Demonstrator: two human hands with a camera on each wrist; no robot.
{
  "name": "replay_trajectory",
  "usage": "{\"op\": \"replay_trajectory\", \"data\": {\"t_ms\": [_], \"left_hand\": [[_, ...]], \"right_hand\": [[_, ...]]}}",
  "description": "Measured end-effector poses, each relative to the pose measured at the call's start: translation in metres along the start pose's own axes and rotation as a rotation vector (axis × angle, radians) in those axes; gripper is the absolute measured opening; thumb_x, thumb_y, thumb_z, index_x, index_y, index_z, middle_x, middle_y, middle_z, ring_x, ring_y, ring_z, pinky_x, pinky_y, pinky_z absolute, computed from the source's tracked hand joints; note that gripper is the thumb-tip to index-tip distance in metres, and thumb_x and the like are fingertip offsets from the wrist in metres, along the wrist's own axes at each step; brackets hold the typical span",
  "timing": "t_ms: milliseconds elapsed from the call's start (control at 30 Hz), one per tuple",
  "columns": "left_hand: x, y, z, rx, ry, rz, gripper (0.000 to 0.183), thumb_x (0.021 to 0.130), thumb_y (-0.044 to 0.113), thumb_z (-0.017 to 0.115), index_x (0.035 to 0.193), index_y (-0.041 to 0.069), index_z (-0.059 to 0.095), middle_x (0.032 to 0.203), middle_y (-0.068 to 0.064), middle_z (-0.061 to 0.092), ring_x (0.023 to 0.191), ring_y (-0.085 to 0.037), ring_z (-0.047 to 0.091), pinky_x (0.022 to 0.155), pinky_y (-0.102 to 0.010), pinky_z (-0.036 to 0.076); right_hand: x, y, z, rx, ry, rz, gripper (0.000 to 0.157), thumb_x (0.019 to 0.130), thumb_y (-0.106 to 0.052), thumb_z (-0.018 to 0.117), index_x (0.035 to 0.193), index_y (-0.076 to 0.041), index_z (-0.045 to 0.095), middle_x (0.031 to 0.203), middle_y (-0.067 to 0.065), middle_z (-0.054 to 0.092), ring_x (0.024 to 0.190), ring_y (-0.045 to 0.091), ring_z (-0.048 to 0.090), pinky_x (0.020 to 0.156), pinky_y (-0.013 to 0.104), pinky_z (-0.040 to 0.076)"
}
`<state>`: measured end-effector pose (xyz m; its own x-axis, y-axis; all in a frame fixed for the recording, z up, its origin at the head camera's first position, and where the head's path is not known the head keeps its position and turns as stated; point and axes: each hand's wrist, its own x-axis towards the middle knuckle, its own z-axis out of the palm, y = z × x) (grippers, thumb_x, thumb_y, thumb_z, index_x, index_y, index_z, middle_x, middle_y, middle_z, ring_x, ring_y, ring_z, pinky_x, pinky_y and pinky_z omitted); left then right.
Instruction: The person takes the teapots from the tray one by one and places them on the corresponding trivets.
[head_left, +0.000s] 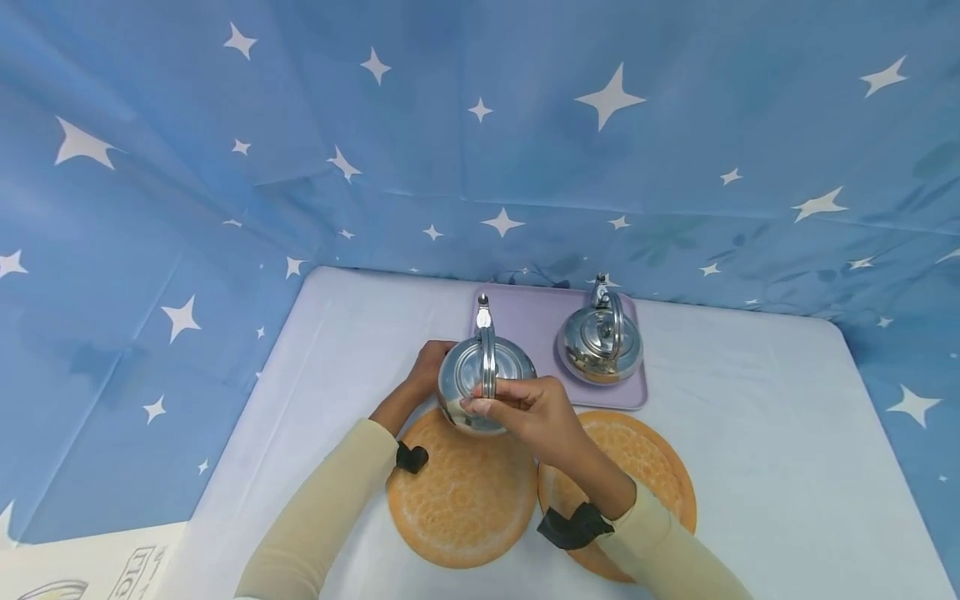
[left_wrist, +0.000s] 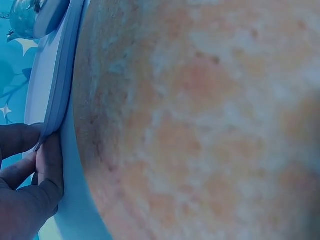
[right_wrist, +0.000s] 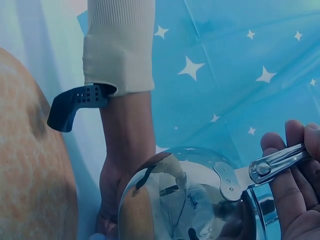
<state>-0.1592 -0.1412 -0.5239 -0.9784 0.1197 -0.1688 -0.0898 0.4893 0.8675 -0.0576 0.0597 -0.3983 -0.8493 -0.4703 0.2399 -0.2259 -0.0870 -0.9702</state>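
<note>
kettle [head_left: 467, 375] up by its handle [head_left: 490, 362]: my right hand [head_left: 540, 410] pinches that between thumb and fingers, seemingly above the near left corner of the lilac tray [head_left: 521, 321]. my left hand [left_wrist: 30, 192] grips the tray's edge at that end. i judge the step as moving the kettle while steadying the tray; next calls for keeping it level, clear of the second kettle [head_left: 592, 346] by the right edge.

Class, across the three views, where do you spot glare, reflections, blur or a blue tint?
Head: bright glints on the held kettle; left wrist: bluish tint, round orange mat blurred up close; right wrist: bluish tint, mirror-like reflections on that kettle.
</note>
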Motion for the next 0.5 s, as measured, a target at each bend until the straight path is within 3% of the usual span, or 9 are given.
{"op": "replay_trajectory", "data": {"t_ms": [133, 333, 500], "left_hand": [[0.000, -0.003, 0.000, -0.013, -0.009, 0.016, 0.023, 0.094, 0.008, 0.060, 0.109, -0.004, 0.071, 0.103, -0.016, 0.071, 0.101, -0.028, 0.065, 0.090, -0.037, 0.051], [-0.004, 0.003, -0.001, -0.046, -0.047, 0.047, 0.021, 0.094, 0.007, 0.059, 0.108, -0.005, 0.070, 0.098, -0.015, 0.071, 0.093, -0.026, 0.066, 0.084, -0.036, 0.053], [-0.004, 0.002, 0.001, -0.075, -0.045, -0.037, 0.029, 0.096, 0.005, 0.055, 0.120, -0.011, 0.062, 0.105, -0.020, 0.068, 0.100, -0.030, 0.064, 0.087, -0.037, 0.052]], "right_hand": [[-0.004, -0.001, 0.002, 0.029, -0.015, -0.011, 0.017, 0.090, 0.005, 0.064, 0.105, 0.011, 0.070, 0.096, 0.015, 0.072, 0.093, 0.025, 0.070, 0.080, 0.036, 0.056], [-0.008, -0.002, 0.004, 0.076, -0.034, 0.009, 0.018, 0.090, 0.004, 0.064, 0.106, 0.011, 0.069, 0.096, 0.015, 0.072, 0.094, 0.028, 0.069, 0.082, 0.037, 0.055], [-0.013, -0.002, 0.007, 0.100, -0.053, 0.010, 0.018, 0.091, 0.004, 0.063, 0.106, 0.012, 0.069, 0.096, 0.015, 0.072, 0.097, 0.030, 0.068, 0.084, 0.037, 0.054]]}}
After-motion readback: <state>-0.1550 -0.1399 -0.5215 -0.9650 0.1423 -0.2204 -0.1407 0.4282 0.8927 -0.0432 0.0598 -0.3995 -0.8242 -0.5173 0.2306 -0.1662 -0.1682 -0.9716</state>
